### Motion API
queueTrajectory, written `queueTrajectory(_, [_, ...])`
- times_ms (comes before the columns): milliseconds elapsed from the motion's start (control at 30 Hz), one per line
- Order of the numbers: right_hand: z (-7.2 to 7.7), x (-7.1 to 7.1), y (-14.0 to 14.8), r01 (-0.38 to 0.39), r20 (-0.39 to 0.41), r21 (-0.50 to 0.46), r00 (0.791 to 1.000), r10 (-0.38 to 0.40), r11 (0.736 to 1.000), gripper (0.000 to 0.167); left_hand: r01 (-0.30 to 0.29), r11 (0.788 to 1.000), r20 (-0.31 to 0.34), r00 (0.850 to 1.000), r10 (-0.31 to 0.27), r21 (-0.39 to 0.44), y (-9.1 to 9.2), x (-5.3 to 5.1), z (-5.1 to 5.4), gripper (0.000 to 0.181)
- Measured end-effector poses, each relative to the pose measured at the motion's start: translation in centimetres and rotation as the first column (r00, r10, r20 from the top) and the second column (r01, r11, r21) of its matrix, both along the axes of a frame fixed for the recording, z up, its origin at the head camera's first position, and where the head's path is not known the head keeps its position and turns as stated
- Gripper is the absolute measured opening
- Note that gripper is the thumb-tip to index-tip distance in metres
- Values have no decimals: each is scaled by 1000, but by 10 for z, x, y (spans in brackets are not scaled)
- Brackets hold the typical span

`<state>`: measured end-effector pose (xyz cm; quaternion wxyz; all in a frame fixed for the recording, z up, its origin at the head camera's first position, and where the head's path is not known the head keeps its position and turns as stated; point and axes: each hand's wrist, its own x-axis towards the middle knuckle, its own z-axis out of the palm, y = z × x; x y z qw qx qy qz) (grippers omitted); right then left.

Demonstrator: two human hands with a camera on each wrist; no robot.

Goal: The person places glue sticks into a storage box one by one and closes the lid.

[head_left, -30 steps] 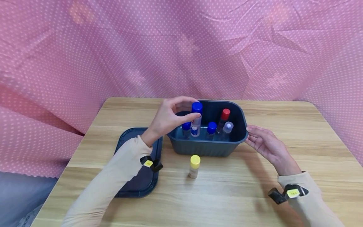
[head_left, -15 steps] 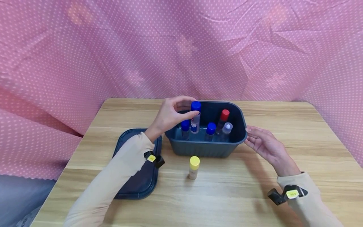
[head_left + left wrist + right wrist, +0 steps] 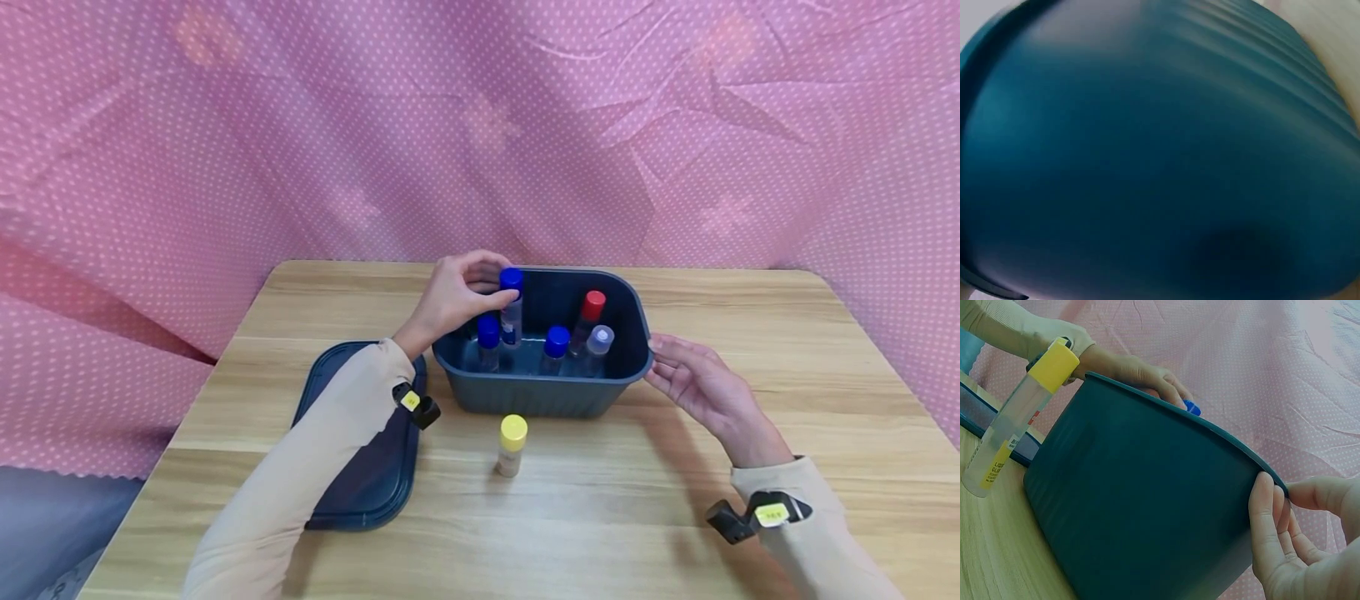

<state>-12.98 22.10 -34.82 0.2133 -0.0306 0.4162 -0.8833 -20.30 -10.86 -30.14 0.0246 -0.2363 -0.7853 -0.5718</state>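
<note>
My left hand [image 3: 453, 296] holds a clear, blue-capped glue bottle [image 3: 512, 315] upright by its upper part, with the base down inside the dark blue-grey plastic bin [image 3: 532, 395]. At the bin's right end, my right hand [image 3: 705, 387] pinches the rim between thumb and fingers, plain in the right wrist view. Standing inside the bin are two shorter-looking blue-capped bottles [image 3: 556, 346], a red-capped bottle [image 3: 592, 310] and one with a clear cap [image 3: 600, 342]. The left wrist view shows only the bin's wall [image 3: 1147, 137]; the left hand is hidden there.
A yellow-capped liquid glue bottle [image 3: 513, 446] stands on the wooden table [image 3: 600, 517] in front of the bin. The dark lid [image 3: 367, 483] lies to the left, partly under the left forearm. A pink dotted curtain [image 3: 487, 150] hangs behind the table.
My left hand has moved a little to the left with the blue-capped glue bottle, towards the bin's left end. The right hand keeps its hold on the rim.
</note>
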Motion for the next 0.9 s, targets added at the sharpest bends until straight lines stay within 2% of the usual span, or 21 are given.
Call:
queueTrajectory(100, [0,0,0,-4,-5,-7,1000,4,1000,25,-13,999,19,1000,14,-37,0,-4,-1,34])
queueTrajectory(267, [0,0,1,-6,-13,-11,1000,6,1000,26,9,992,54,999,-2,-124,1,-12,-1,33])
queueTrajectory(433, [1,1,0,0,-6,5,1000,0,1000,25,28,971,52,999,-16,-239,3,-19,-1,30])
queueTrajectory(600, [2,0,1,-7,-10,-2,1000,7,1000,26,17,940,40,999,-3,-341,4,-19,0,29])
queueTrajectory(800, [4,0,1,-10,-2,-5,1000,10,1000,27,1,911,76,997,33,-413,6,-19,2,30])
queueTrajectory(867, [4,0,1,-10,-2,-2,1000,10,1000,27,4,907,84,996,35,-422,6,-20,1,30])
queueTrajectory(900, [4,0,1,-10,-2,-1,1000,10,1000,27,7,912,85,996,30,-410,6,-20,1,29])
